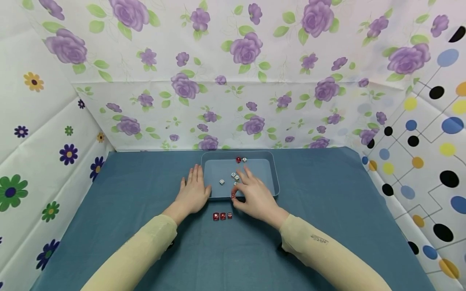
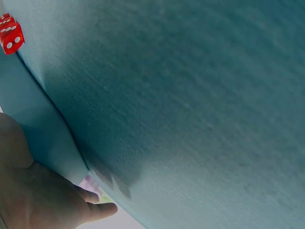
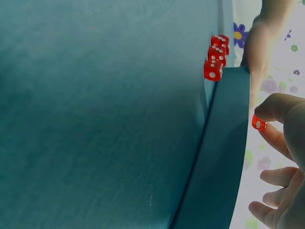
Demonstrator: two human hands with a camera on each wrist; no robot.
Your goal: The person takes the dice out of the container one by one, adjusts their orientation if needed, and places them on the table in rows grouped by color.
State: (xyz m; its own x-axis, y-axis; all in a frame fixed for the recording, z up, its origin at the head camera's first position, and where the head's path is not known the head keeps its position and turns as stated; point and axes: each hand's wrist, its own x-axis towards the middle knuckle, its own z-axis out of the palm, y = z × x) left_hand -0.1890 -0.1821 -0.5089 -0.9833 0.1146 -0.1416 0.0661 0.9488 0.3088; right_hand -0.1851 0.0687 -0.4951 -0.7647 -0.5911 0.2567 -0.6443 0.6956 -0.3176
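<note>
Between thumb and index finger my right hand (image 1: pixel 257 198) pinches a red die (image 1: pixel 234 196), just above the near rim of a blue-grey tray (image 1: pixel 274 178). In the right wrist view the same red die (image 3: pixel 259 122) sits at the fingertips, the other fingers spread. My left hand (image 1: pixel 193 193) lies with straight fingers along the tray's left side. Three red dice (image 1: pixel 223 216) stand in a row on the cloth in front of the tray. Inside the tray are several white dice (image 1: pixel 222 182) and one red die (image 1: pixel 238 160) near the back wall.
A blue cloth (image 1: pixel 320 210) covers the table. Behind it hangs a sheet with purple roses (image 1: pixel 246 48); a flower-print sheet (image 1: pixel 47 133) stands at the left and a dotted one (image 1: pixel 429 153) at the right. The tray's raised rim stands between the row of dice and those inside.
</note>
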